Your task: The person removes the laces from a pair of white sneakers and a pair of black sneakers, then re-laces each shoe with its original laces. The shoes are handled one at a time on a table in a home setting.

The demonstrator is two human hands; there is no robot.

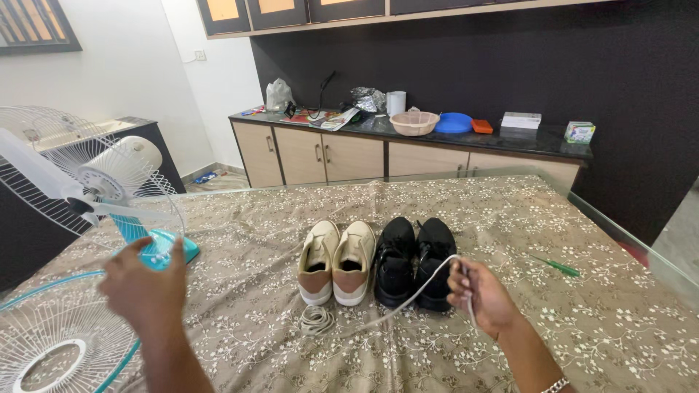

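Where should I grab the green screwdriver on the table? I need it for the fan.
Take the green screwdriver by its handle, the thicker end toward the table's right edge, coming from above with the right hand. It lies flat on the patterned cloth, away from the shoes.

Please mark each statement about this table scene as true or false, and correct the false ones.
1. The right hand holds a white cord. True.
2. The black shoes stand to the left of the beige shoes. False: the black pair is on the right of the beige pair.
3. The left hand is at the teal base of the fan. True.
4. A red screwdriver lies between the two pairs of shoes. False: a green screwdriver lies on the cloth, to the right of the black shoes.
5. A fan guard lies at the lower left. True.
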